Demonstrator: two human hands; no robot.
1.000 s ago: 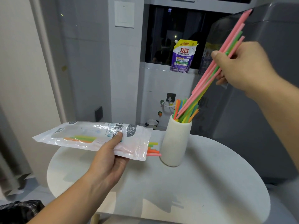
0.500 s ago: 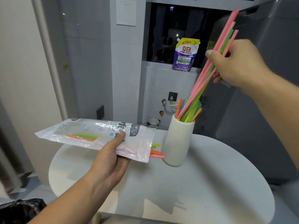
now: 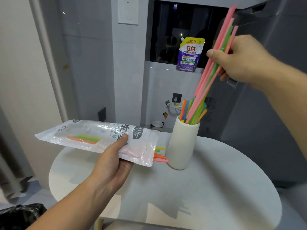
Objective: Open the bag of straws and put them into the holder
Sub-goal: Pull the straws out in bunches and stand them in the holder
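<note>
My right hand (image 3: 240, 60) is pinching pink and green straws (image 3: 201, 80), tips dipping into the white holder (image 3: 182, 143); my left hand (image 3: 113, 163) is gripping the straw bag (image 3: 93, 136) just beside it. The holder is standing on a round white table (image 3: 207, 188); a detergent pouch (image 3: 191, 54) is sitting behind.

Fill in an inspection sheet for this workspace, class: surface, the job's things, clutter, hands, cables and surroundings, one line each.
Surface: round white table, the holder standing on it.
Job's things: white ribbed holder upright, coloured straws inside; bag open, a few straw ends poking out toward the holder; held straws tilted, lower ends at the holder's mouth.
Clutter: black bin bag, lower left.
Hands: left hand grips the bag above the table; right hand grips the held straws.
Cables: wall socket behind the holder, something plugged in; lead unclear.
Surroundings: detergent pouch on the window ledge; grey appliance at right.
</note>
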